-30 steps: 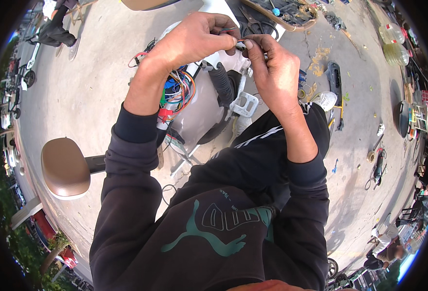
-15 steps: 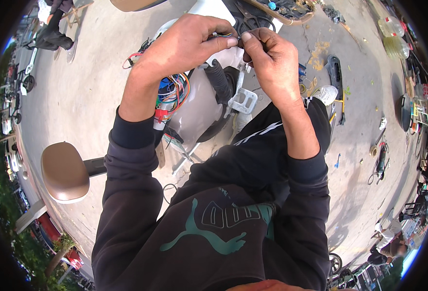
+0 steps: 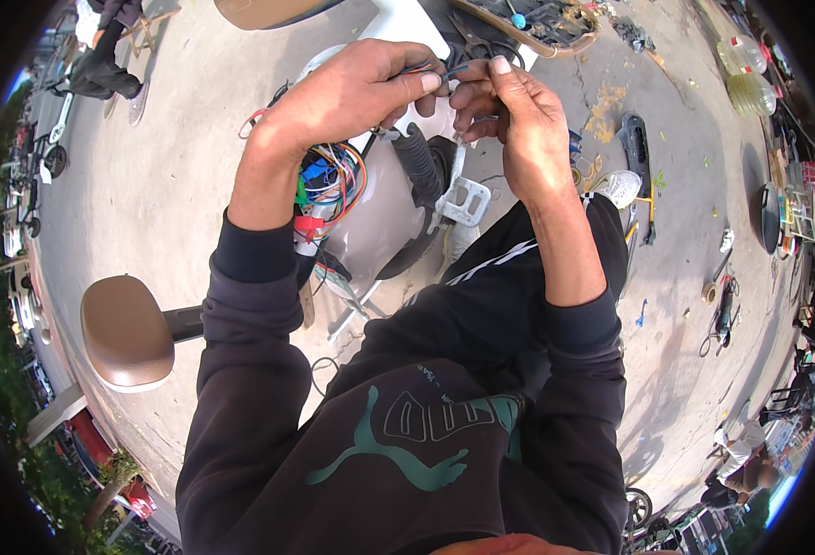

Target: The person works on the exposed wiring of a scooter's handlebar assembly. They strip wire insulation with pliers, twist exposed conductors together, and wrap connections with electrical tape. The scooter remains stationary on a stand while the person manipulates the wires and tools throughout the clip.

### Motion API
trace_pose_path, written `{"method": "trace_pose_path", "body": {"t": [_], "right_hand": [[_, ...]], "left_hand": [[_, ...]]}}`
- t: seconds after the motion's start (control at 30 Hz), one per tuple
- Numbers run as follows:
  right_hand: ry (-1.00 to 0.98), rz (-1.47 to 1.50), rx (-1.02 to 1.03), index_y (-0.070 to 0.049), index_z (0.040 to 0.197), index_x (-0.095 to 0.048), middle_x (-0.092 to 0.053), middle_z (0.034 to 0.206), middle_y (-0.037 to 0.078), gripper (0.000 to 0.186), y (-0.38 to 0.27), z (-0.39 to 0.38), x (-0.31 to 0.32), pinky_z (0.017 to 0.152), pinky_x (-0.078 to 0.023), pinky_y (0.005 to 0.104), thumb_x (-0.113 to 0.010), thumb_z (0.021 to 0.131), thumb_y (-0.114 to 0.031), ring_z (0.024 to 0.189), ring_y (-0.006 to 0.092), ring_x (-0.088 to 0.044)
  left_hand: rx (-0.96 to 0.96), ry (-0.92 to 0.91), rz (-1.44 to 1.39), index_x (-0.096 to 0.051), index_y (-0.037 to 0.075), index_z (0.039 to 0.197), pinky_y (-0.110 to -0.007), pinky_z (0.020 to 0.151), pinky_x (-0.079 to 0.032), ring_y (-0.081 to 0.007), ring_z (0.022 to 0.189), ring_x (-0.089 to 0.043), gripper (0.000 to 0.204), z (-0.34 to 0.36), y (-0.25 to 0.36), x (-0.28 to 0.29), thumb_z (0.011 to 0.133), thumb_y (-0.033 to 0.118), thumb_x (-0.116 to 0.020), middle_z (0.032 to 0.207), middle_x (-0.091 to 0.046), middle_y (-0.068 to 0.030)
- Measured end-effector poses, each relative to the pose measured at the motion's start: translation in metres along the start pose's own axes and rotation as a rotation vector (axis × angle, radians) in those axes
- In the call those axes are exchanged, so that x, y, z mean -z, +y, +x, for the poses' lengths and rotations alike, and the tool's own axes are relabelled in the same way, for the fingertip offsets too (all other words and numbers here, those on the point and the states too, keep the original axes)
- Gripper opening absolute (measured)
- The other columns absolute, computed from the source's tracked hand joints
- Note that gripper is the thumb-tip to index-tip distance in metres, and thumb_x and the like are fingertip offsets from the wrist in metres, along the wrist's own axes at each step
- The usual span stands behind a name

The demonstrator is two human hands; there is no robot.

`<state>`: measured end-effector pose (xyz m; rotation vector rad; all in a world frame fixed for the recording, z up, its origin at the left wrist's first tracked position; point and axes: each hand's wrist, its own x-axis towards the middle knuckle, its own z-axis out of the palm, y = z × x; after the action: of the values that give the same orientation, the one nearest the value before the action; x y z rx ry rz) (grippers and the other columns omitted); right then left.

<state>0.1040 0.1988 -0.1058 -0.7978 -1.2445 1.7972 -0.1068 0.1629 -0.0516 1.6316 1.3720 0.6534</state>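
On my feed, the left hand [image 3: 356,91] pinched thin, smooth-coated wires [image 3: 457,69], their length pointing rightward toward the right hand [image 3: 527,120], its thumb raised, fingers curled; whether it gripped them I couldn't tell. Outward lay a multicoloured cable tangle [image 3: 338,180], a ribbed black tube [image 3: 416,159] and a pale, angular pedal [image 3: 465,197].

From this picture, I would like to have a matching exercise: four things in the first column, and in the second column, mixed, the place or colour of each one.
Things
1. Thin wires
2. Pedal
3. Padded cushion at the picture's left
4. Wire bundle

Place or colour
A. Brown
B. Multicoloured and tangled, beside the left forearm
C. Held in the fingers of the left hand
D. Light grey, with openings in it

Right pairs: 1-C, 2-D, 3-A, 4-B
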Motion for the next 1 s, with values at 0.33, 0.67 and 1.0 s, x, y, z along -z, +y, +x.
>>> {"method": "trace_pose_path", "body": {"t": [0.33, 0.67, 1.0], "right_hand": [[0.022, -0.180, 0.123, -0.002, 0.105, -0.071, -0.072, 0.089, 0.004, 0.020, 0.009, 0.006, -0.003, 0.063, -0.053, 0.0239, -0.070, 0.101, -0.021, 0.072, 0.0097, -0.066], [0.060, -0.183, 0.111, 0.001, 0.107, -0.073, -0.075, 0.091, 0.007, 0.018, 0.012, 0.011, -0.013, 0.064, -0.053, 0.0240, -0.070, 0.100, -0.016, 0.078, 0.0105, -0.068], [-0.017, 0.028, 0.068, -0.003, 0.116, -0.071, -0.074, 0.102, 0.006, 0.021, 0.027, 0.000, -0.003, 0.074, -0.054, 0.0260, -0.067, 0.102, -0.018, 0.091, 0.0146, -0.071]], "left_hand": [[-0.035, 0.011, -0.015, -0.063, -0.002, 0.118, -0.023, 0.058, -0.043, -0.0058, 0.066, -0.051, 0.024, 0.004, -0.012, -0.005, 0.102, 0.016, -0.060, 0.093, -0.071, -0.0044], [0.016, 0.157, 0.018, -0.060, 0.001, 0.124, -0.022, 0.055, -0.044, -0.0056, 0.064, -0.053, 0.028, 0.000, -0.003, -0.010, 0.099, 0.012, -0.064, 0.099, -0.074, -0.0072], [0.003, 0.101, 0.239, -0.072, -0.003, 0.119, -0.025, 0.075, -0.052, -0.0118, 0.084, -0.065, 0.029, -0.016, -0.018, 0.014, 0.097, 0.015, -0.068, 0.097, -0.075, -0.0088]]}}
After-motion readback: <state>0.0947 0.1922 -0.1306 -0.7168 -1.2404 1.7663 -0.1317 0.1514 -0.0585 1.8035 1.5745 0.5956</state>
